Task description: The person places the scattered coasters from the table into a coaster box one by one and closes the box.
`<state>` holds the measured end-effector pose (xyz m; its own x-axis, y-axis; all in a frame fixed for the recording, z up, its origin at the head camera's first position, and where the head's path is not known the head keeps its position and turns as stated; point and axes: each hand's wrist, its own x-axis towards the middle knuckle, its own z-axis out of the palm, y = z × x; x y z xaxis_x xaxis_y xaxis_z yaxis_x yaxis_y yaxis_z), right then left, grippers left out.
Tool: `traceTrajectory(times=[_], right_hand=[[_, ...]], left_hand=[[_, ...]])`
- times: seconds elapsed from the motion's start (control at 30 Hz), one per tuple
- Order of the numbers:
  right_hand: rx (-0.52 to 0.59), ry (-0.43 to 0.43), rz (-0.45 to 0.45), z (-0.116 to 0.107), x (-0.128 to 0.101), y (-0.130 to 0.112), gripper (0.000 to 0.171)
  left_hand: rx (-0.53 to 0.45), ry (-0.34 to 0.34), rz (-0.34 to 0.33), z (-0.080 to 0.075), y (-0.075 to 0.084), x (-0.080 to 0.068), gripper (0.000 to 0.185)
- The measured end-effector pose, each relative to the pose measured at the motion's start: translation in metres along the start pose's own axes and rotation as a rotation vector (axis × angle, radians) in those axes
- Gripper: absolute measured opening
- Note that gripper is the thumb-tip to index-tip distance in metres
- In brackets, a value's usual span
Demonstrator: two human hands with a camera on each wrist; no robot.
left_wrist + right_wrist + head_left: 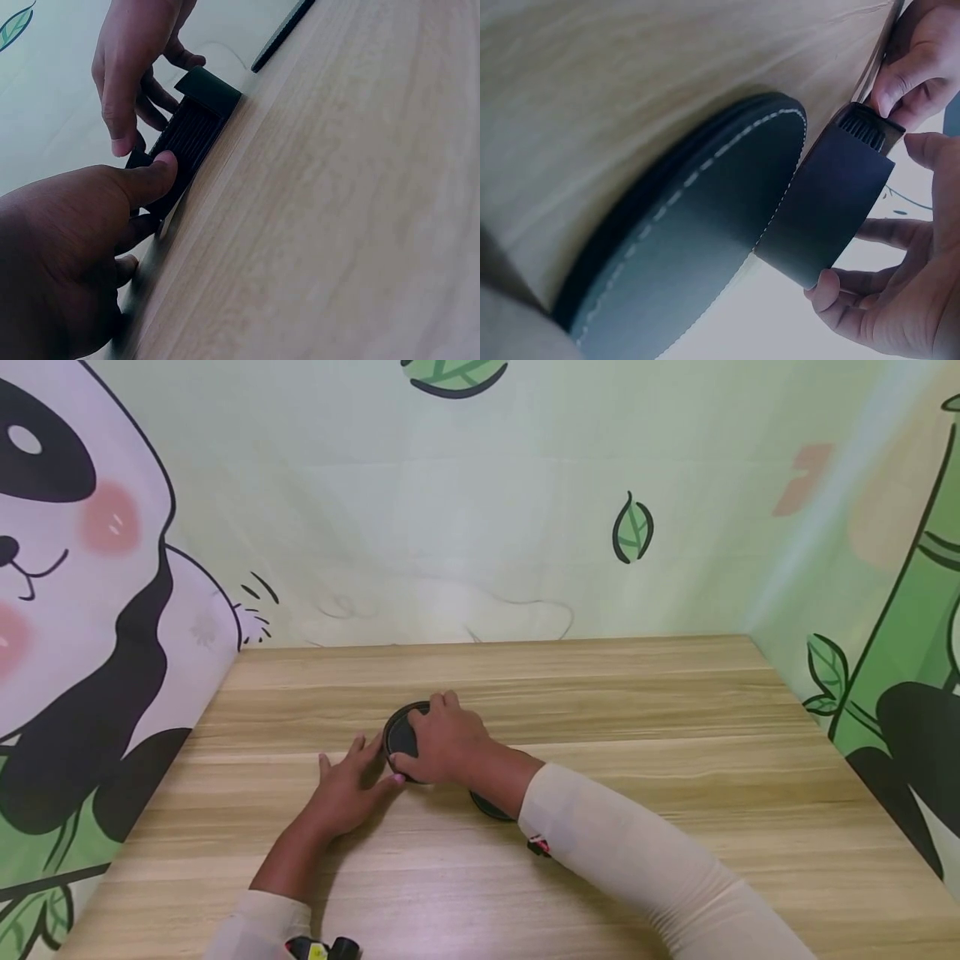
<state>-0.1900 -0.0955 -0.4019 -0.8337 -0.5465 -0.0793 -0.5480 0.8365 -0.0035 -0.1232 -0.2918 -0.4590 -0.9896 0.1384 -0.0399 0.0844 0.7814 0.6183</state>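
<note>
Stitched dark disc (pixel 705 217) in foreground, ribbed dark holder (pixel 829 195) behind, fingers (pixel 826 289) touching it

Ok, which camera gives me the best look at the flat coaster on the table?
The right wrist view: the coaster shows large there, its stitched face plain, though partly cut off. In the head view the right forearm hides most of it; the left wrist view shows only a thin edge, at the top.
</note>
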Motion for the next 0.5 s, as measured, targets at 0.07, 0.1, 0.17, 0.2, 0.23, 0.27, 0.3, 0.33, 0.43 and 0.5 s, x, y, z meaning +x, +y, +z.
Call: traceTrajectory(times=[0.07,0.1,0.17,0.2,0.23,0.27,0.3,0.33,0.43,0.5], right_hand=[[0.004,0.0,-0.002,-0.0002,-0.0005,0.0005,0.079],[0.009,-0.001,-0.001,-0.0003,-0.0007,0.0006,0.079],[0.021,-0.006,0.003,-0.001,-0.0015,0.0008,0.079],[0.026,-0.008,0.004,-0.0016,-0.0019,0.0007,0.079],[0.031,-0.009,0.005,-0.0021,-0.0023,0.001,0.08],[0.04,-0.009,0.006,-0.0027,-0.0027,0.0011,0.081],[0.047,-0.01,0.007,-0.0033,-0.0031,0.0014,0.082],[0.054,-0.011,0.009,-0.0037,-0.0034,0.0017,0.084],[0.073,-0.008,0.008,-0.0044,-0.0041,0.0031,0.087],[0.088,-0.004,0.003,-0.0043,-0.0042,0.0044,0.088]], left_hand=[[-0.002,0.0,0.0,0.0,-0.0001,0.0001,0.085],[-0.003,-0.001,-0.001,-0.0001,-0.0001,0.0002,0.085],[-0.006,-0.003,-0.003,-0.0002,-0.0001,0.0002,0.085],[-0.005,-0.003,-0.004,-0.0002,0.0,0.0001,0.086],[-0.002,-0.002,-0.004,-0.0001,0.0,0.0003,0.086],[0.0,-0.002,-0.004,0.0,0.0,0.0005,0.086],[0.001,-0.001,-0.005,0.0002,0.0,0.0006,0.085],[0.002,0.0,-0.006,0.0003,0.0001,0.0007,0.085],[0.006,0.0,-0.005,0.0006,-0.0001,0.0008,0.085],[0.008,0.0,-0.005,0.0006,-0.0001,0.0008,0.084]])
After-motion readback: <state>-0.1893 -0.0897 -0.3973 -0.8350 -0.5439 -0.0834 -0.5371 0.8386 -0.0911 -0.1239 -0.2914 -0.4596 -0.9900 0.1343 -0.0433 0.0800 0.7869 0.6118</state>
